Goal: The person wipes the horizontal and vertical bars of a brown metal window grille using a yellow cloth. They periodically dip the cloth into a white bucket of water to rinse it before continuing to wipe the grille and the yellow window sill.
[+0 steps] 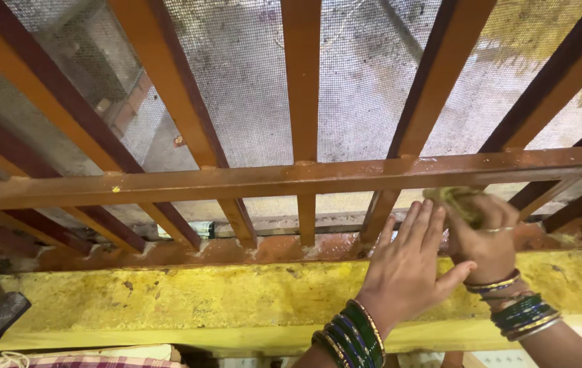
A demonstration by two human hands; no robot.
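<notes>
Both forearms cut off by the lower edge, only bangled wrists showing. Right hand [485, 235] closed around a yellowish wad, perhaps a scrubbing pad [451, 199], mostly hidden by the fingers and blurred; pressed just under the horizontal rail [291, 178] of the brown window grille, at about 4 o'clock in view. Left hand [410, 262] open, fingers spread flat, touching the right one from 9 o'clock. Mesh screen [236, 82] behind the bars, view beyond hazy. Narrow gaps between bars; free stretch of rail toward 9 o'clock. Yellow stained sill [168, 293] below, its left end covered by a dark object.
</notes>
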